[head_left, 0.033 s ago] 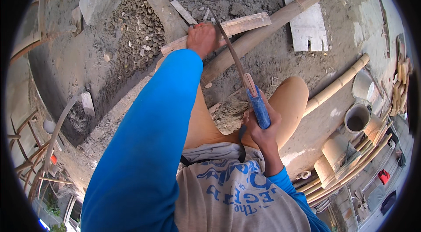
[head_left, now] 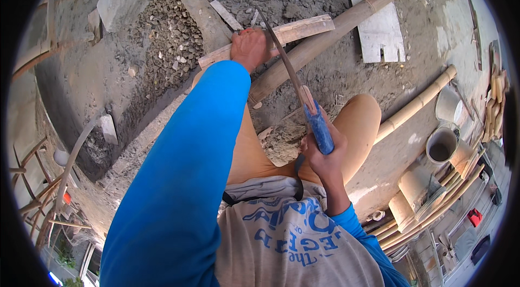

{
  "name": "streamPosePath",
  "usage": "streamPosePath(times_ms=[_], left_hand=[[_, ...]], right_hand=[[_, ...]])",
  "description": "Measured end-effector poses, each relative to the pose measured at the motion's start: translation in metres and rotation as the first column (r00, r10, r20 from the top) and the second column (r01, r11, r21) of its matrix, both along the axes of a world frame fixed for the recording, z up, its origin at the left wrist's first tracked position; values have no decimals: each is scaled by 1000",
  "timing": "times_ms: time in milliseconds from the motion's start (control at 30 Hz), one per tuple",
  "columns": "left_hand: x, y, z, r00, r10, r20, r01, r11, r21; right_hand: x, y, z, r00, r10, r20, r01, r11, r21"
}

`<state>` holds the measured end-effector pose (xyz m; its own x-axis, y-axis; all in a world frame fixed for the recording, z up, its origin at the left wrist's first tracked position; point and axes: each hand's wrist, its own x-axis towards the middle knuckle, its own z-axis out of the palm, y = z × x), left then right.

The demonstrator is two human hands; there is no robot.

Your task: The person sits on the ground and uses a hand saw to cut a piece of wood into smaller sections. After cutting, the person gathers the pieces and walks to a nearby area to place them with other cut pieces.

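Split bamboo strip (head_left: 295,29) lying across a thick bamboo pole (head_left: 346,27) on the ground, pinned by the clenched left hand (head_left: 249,48). Right hand (head_left: 322,157) grips the blue handle of a long-bladed knife (head_left: 303,97), blade tip over the strip.

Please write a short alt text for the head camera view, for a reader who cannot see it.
A person's right hand holds a blue-handled long knife, while the left hand grips a split bamboo piece on sandy ground; bamboo poles lie nearby.
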<state>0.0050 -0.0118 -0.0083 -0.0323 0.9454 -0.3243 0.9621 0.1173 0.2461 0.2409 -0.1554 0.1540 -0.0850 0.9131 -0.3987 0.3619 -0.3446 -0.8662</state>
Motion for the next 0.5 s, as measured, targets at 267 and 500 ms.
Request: streamPosePath(times_ms=[267,500], left_hand=[[-2,-8,-7,999,-35,5,35,998,43],[-5,-5,-21,999,4,-46,-1,997,79]], right_hand=[[-26,35,-17,997,43,65,-45,998,37],[-12,-1,9,993,63,96,-74,991,112]])
